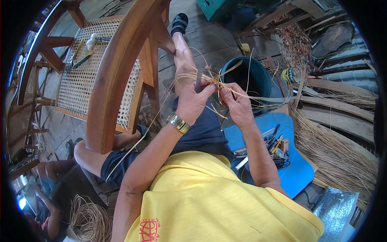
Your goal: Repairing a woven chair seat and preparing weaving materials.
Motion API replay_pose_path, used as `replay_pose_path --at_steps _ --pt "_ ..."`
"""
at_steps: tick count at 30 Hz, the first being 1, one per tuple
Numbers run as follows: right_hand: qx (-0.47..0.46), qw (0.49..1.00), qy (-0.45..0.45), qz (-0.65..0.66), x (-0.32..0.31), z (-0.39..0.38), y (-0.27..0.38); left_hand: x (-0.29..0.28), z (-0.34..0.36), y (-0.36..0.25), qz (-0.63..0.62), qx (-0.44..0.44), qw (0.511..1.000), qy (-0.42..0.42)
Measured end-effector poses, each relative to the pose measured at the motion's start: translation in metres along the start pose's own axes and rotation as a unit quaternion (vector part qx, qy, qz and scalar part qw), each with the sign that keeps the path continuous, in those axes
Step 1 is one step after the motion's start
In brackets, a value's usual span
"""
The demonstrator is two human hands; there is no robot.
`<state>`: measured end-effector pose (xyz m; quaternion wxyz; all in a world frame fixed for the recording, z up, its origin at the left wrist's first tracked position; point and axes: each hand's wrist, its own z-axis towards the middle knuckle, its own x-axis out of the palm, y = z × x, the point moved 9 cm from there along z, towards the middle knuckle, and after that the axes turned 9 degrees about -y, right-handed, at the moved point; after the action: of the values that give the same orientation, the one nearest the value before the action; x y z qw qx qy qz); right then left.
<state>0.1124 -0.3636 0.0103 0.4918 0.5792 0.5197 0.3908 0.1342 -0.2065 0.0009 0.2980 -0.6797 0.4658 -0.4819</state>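
Our left hand and right hand pinch strands at one o'clock; we should mind the blade-like strip.

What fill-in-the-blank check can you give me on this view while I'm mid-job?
1. Of the left hand and right hand, ____ hold the thin strips.
2. The watch is worn on the ____ arm.
3. The tools beside the right arm lie on a ____ surface.
4. The shirt is ____.
Missing words: both; left; blue; yellow.
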Motion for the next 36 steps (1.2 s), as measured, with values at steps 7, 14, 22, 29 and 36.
replay_pose_path --at_steps 7,14,22,29,36 --pt "0.022 0.993 -0.102 0.054 0.000 -0.002 -0.028 -0.003 -0.028 0.032 -0.036 -0.209 0.977 0.037" --pt "-0.089 0.977 -0.179 -0.071 -0.021 0.000 -0.020 0.013 -0.044 0.027 -0.046 -0.243 0.957 0.151" --pt "-0.095 0.959 -0.224 -0.142 -0.041 0.009 -0.011 0.026 -0.068 0.025 0.065 -0.227 0.938 0.253" --pt "-0.091 0.956 -0.239 -0.146 -0.060 0.018 0.012 0.041 -0.073 -0.039 0.273 0.192 0.921 0.199" --pt "-0.054 0.962 -0.243 -0.111 -0.093 0.042 -0.014 0.049 -0.085 -0.035 0.069 -0.042 0.952 0.295"
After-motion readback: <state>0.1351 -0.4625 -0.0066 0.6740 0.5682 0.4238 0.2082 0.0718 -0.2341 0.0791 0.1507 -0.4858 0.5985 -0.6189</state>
